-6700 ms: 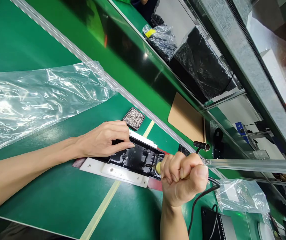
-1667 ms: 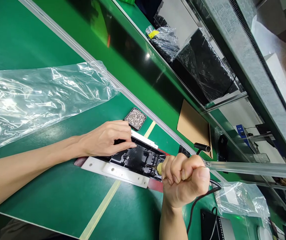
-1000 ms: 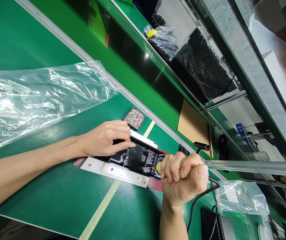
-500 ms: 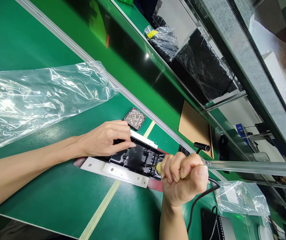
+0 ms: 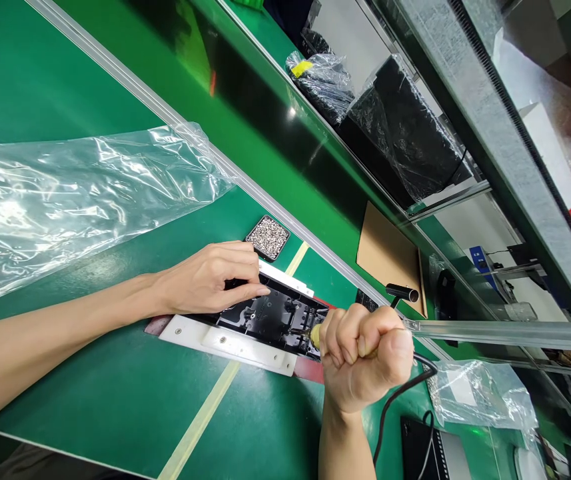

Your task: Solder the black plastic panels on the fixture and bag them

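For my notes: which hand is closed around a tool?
The right hand, gripping the yellow-ended tool; the left hand lies over the black part.

No text or number is legible. A yellow patch (image 5: 301, 68), apparently a label, on the wrapped package (image 5: 328, 92) and a white patch (image 5: 461, 387) on the clear bag (image 5: 498, 397) are too small to read.

Tool (image 5: 315, 335) mostly hidden in right hand (image 5: 368, 360), large bag (image 5: 90, 200) cropped
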Demonstrator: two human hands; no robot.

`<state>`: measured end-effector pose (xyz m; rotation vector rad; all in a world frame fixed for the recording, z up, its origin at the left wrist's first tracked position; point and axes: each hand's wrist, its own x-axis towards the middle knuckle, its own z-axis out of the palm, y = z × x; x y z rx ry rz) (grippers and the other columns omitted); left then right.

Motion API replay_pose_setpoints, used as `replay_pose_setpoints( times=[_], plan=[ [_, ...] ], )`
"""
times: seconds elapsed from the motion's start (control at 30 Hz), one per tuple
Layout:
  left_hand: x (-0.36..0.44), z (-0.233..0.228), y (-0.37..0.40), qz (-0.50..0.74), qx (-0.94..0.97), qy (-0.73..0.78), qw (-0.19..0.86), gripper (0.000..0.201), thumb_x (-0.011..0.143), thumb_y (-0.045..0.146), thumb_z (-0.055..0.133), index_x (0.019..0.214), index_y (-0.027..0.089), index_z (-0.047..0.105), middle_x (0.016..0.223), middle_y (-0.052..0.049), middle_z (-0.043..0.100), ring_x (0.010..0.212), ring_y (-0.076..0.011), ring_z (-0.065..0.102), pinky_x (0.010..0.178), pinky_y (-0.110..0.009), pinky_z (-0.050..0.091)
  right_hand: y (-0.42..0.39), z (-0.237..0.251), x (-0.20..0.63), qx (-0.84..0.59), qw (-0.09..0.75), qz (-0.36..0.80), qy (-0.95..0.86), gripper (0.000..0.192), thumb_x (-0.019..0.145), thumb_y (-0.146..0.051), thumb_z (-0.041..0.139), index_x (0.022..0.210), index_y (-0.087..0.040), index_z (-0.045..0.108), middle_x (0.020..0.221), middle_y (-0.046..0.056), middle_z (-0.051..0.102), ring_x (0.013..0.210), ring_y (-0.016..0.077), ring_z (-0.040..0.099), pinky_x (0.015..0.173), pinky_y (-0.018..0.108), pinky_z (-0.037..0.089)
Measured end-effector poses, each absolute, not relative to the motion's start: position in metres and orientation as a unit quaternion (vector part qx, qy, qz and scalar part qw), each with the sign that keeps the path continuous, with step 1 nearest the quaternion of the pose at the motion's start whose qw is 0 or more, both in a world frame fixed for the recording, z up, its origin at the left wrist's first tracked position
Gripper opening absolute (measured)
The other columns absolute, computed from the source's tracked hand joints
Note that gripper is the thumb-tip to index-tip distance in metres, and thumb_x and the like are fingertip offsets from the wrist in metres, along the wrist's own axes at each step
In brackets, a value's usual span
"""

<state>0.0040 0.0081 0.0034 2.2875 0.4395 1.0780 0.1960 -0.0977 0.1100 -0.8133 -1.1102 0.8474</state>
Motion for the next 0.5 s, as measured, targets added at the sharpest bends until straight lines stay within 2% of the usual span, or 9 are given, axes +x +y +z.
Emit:
replay_pose_setpoints(
  times=[0.5],
  plan=[
    [0.0033, 0.0026, 0.0075, 0.400, 0.855, 0.165, 0.286, 0.025, 0.104, 0.024, 0.067, 0.081, 0.016, 0.064, 0.077, -0.001, 0.065, 0.076, -0.0151, 0.052, 0.079, -0.035, 0.043, -0.0974, 0.1100, 0.1979, -0.359, 0.681, 0.381, -0.512, 0.045, 0.102, -0.038, 0.044, 0.063, -0.021, 0.031, 0.047, -0.009, 0.024, 0.034, 0.0057, 0.022, 0.034, 0.016, 0.029]
  ],
)
